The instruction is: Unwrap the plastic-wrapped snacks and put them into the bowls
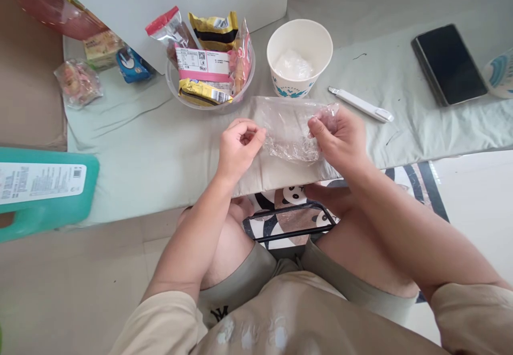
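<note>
Grey cloth [160, 146] | clear bag [286, 128] lengthwise left-right | both hands' grip pinches ends

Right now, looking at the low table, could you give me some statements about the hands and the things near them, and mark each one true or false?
1. Both hands grip the clear plastic wrap. True: the left hand pinches its left edge and the right hand its right edge.
2. The paper cup lies tipped on its side. False: it stands upright, with crumpled clear plastic inside.
3. The clear bowl holds packaged snacks. True.
4. The dark phone is in the right hand. False: it lies flat on the cloth, far to the right.
5. A white pen-like tool lies between the cup and the phone. True.
</note>
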A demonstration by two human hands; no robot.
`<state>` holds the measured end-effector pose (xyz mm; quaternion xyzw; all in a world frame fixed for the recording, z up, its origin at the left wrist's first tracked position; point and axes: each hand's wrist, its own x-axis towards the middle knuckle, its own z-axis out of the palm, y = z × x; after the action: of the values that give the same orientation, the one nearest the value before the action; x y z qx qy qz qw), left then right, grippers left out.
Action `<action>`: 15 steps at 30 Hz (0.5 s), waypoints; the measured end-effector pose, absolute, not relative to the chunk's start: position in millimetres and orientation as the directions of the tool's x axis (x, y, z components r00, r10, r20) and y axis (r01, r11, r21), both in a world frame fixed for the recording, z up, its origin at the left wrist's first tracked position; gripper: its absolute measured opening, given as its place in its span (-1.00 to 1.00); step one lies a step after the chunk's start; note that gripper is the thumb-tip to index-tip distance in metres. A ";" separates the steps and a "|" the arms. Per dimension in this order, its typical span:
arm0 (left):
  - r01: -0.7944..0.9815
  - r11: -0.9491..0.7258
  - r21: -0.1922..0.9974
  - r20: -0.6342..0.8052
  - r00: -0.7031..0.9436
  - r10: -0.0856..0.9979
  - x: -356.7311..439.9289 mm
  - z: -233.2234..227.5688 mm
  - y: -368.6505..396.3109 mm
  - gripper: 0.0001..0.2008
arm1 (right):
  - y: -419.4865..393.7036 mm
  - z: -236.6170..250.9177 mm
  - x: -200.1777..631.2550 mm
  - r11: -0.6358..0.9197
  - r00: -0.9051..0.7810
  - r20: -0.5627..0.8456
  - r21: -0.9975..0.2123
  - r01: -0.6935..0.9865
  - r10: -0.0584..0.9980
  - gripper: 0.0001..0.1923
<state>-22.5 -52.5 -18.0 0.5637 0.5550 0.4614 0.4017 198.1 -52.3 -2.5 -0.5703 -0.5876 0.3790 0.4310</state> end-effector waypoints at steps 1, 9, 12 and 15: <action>0.240 -0.023 0.971 0.036 -0.050 0.998 -22.8 -17.7 -52.5 -0.73 | -52.5 -2.9 198.0 0.059 0.023 0.071 -0.939 0.339 0.997 -0.54; 0.149 -0.045 0.988 0.066 -0.143 0.988 -16.9 -20.7 -47.0 -0.70 | -56.6 -3.1 195.1 0.075 0.010 0.083 -0.940 0.333 0.996 -0.60; 0.101 -0.076 0.992 0.093 -0.176 0.980 -15.4 -18.5 -47.4 -0.75 | -54.8 -6.1 195.1 0.053 0.027 0.063 -0.955 0.293 0.998 -0.62; 0.015 -0.092 0.996 0.093 -0.147 0.985 -16.7 -17.5 -48.5 -0.79 | -52.2 -8.0 195.9 0.065 0.031 0.078 -0.953 0.297 0.997 -0.62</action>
<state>-16.7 -48.5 -17.5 0.4864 0.5137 0.5563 0.4360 195.9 -52.2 -8.0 -0.5612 -0.5761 0.3907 0.4479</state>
